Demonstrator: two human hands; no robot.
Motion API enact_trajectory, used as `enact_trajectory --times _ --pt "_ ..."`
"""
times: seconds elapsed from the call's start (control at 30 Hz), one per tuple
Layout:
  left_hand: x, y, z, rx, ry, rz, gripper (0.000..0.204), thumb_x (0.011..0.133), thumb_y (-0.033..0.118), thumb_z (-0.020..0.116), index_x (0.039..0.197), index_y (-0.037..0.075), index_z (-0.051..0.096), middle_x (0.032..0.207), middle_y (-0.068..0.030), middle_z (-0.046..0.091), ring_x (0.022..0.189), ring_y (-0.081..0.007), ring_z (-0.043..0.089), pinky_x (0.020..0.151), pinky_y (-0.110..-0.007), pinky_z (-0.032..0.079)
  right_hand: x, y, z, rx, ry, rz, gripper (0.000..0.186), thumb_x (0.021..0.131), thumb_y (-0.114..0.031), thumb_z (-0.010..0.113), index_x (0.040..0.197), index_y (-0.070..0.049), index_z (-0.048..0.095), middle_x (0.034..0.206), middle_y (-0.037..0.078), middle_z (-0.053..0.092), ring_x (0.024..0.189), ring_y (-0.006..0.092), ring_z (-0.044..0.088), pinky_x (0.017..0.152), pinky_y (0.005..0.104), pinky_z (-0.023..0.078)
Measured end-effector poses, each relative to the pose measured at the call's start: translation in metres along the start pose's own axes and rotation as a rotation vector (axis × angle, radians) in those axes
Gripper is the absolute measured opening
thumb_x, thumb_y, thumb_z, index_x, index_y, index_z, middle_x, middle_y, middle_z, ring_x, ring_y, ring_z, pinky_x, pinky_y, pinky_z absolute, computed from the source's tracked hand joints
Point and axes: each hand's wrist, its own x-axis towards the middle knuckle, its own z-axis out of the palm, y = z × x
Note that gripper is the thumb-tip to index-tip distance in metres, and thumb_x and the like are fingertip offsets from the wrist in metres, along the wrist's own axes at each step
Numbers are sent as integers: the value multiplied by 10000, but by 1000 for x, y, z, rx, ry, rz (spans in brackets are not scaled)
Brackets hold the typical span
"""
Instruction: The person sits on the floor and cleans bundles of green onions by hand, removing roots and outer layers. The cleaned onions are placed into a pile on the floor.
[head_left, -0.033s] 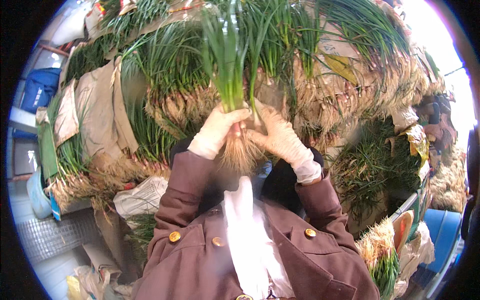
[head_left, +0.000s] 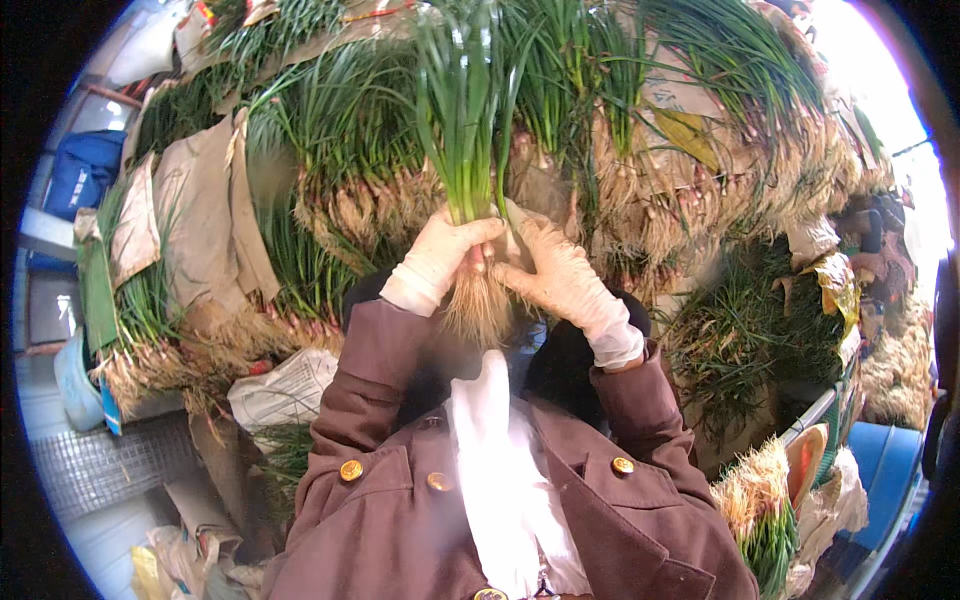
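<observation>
A bunch of spring onions [head_left: 465,165] stands upright in front of my chest, green leaves up and pale roots hanging down. My left hand [head_left: 430,265], in a thin whitish glove, is closed around its lower stems, with reddish-white bulbs showing below the fingers. My right hand [head_left: 568,285], gloved the same way, is at the bunch's right side. Between its thumb and fingers is a single spring onion stalk [head_left: 503,180] with a white base. The fingertips of both hands nearly meet, and the far fingers are partly hidden.
Long rows of spring onions [head_left: 340,120] lie beyond my hands on brown sheets [head_left: 205,215]. Loose greens [head_left: 750,340] are heaped at the right. Near the lower right are another root-up bunch [head_left: 760,490] and a blue container [head_left: 885,465]. A wire mesh [head_left: 120,470] lies lower left.
The upper leaves of the held bunch have swayed slightly to the right and spread a little. Both hands keep nearly the same place and grip.
</observation>
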Motion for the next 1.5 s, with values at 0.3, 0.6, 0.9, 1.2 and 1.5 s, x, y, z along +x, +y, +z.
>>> enact_trajectory --times 0.3,0.6,0.9,1.2,1.5 --pt "-47 0 2 -251 73 -50 209 850 128 631 1013 -2 650 870 -102 715 633 -104 629 481 -171 445 32 33 39 1306 -111 269 446 934 -355 652 1222 -19 600 1037 38 655 889 111 575 773 262 467" --pt "-46 -33 -20 -353 83 -78 218 878 155 629 940 -54 634 818 -130 690 840 -253 710 646 -267 548 37 -4 76 1321 415 358 123 898 -103 697 909 -23 605 748 1 604 616 82 527 578 219 443" --pt "-47 -23 5 -205 188 41 187 854 183 638 928 12 649 735 -57 674 475 -52 492 423 -162 367 37 -17 61 235 652 54 153 949 -181 629 903 -42 583 678 25 570 507 100 524 469 285 453" --pt "-96 19 -16 -203 171 63 254 829 68 637 1067 62 546 873 -83 664 708 -165 670 576 -248 553 30 32 -22 501 269 428 231 939 -278 627 839 -71 647 762 40 680 733 141 628 719 268 499" --pt "-74 34 -59 -32 345 219 344 880 165 638 1166 -23 602 807 -76 675 583 -70 586 474 -136 406 39 160 -92 -412 482 557 351 822 -432 695 966 -111 705 948 112 707 874 319 669 795 394 522"
